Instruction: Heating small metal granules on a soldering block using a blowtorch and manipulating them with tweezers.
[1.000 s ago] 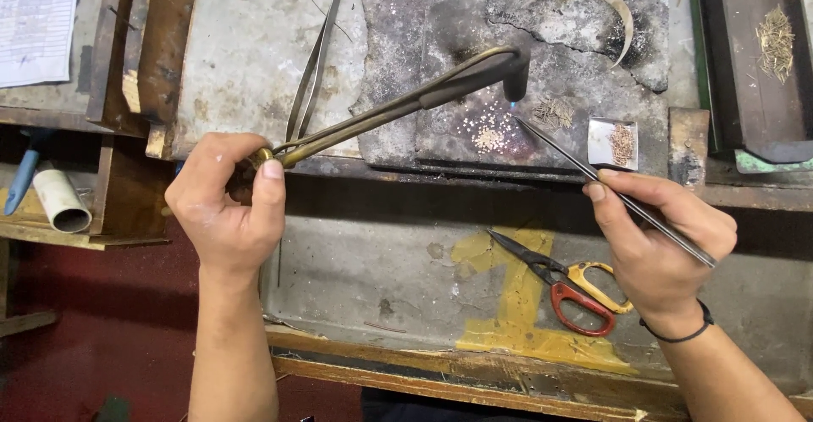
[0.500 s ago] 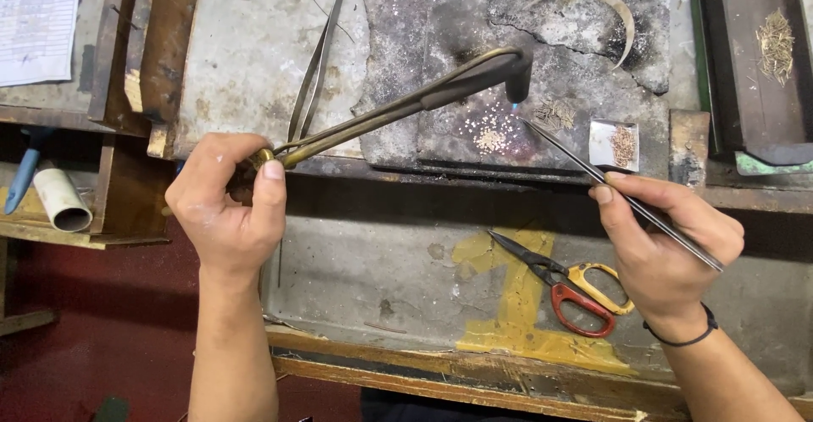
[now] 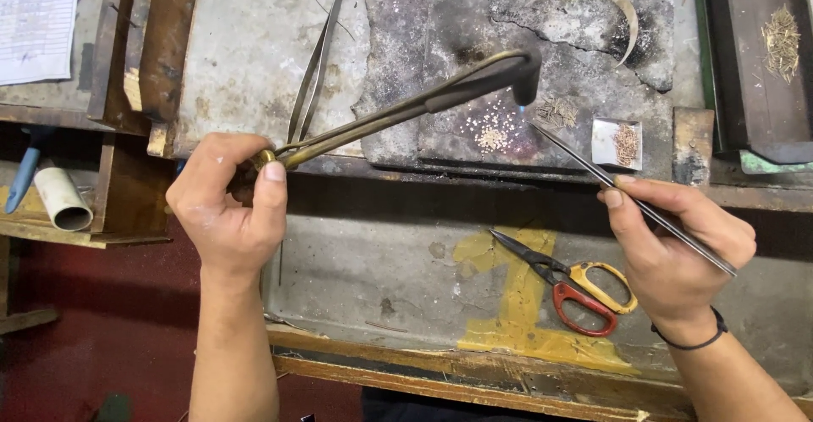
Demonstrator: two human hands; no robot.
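On the charred soldering block [image 3: 440,66] sits a small cluster of pale grains [image 3: 491,138]. The torch [image 3: 406,108], gripped by the closed fingers of the left hand [image 3: 229,210], slants up-right, its nozzle just above and right of the grains. The right hand [image 3: 677,244] pinches a thin metal rod [image 3: 627,197] whose tip ends just right of the grains, nearer than the nozzle's handle-side hand.

One printed paper sheet at the bench corner

A white rectangular paper sheet [image 3: 38,19] with dark printed lines lies flat at the top left edge, just beside the wooden block [image 3: 161,41]; the frame cuts it partly.
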